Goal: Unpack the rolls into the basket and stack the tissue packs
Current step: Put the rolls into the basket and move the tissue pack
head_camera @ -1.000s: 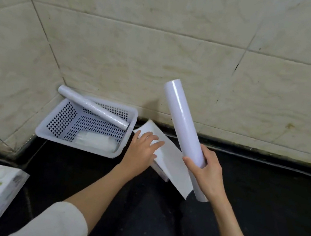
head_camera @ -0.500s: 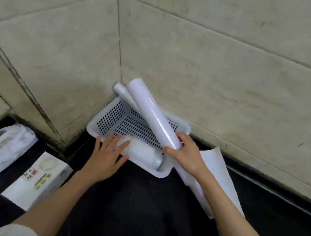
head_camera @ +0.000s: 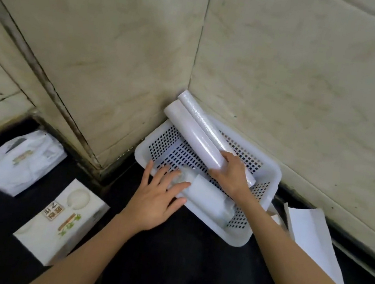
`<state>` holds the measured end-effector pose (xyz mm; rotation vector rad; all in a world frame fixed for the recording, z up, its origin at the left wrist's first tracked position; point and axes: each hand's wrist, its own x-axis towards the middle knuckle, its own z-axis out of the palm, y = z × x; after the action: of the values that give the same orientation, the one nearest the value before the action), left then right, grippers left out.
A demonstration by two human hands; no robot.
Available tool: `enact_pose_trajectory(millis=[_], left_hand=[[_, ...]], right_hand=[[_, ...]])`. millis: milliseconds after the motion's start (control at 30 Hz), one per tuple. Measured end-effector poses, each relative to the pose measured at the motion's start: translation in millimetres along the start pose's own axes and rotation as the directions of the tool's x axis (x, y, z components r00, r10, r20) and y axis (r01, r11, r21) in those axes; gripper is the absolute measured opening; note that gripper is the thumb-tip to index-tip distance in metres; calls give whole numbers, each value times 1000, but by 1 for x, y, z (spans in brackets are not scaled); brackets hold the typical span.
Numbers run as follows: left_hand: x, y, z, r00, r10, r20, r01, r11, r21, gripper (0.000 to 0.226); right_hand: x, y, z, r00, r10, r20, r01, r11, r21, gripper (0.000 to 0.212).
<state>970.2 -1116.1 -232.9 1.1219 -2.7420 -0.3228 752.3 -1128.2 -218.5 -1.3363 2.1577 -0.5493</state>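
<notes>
L to R I log two tissue packs (head_camera: 23, 162) (head_camera: 60, 226) apart on black floor, left hand (head_camera: 157, 197) flat, fingers straight on basket (head_camera: 265, 175) rim & short roll (head_camera: 208, 199), holding nothing, right hand (head_camera: 231, 175) curled round long roll (head_camera: 200, 141) lying beside a thinner roll (head_camera: 205, 121), prob. touching, both poking over the far corner.

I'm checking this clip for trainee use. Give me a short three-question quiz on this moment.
1. True or false: the right hand grips a long roll.
2. How many rolls show in or over the basket? A) one B) three C) five
3. Fill in: the two tissue packs lie apart, not yet ____.

Key: 1 true; 2 B; 3 stacked. The left hand lies flat at the basket's near rim, on the short roll.
</notes>
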Motion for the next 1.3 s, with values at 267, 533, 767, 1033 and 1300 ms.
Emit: enact_pose_trajectory(millis=[267, 533, 767, 1033, 1300], left_hand=[[0, -1, -5, 998, -7, 65, 7, 1000, -1, 54], [-3, -1, -21, 979, -50, 198, 69, 994, -90, 54], [-112, -35, -29, 903, -429, -40, 424, 901, -88, 68], [-167, -95, -33, 730, -656, 190, 667, 745, 6, 100], [-180, -139, -84, 783, -618, -77, 610, 786, -104, 91]], right_hand=[[-8, -6, 5, 975, -49, -216, -27, 941, -337, 56], [-34, -42, 0, 989, 26, -143, -70, 949, -308, 51], [-127, -81, 50, 856, -512, -68, 503, 856, -116, 42], [-135, -85, 142, 775, -239, 585, 541, 730, -418, 87], [-122, -80, 160, 745, -124, 655, 541, 687, -486, 103]])
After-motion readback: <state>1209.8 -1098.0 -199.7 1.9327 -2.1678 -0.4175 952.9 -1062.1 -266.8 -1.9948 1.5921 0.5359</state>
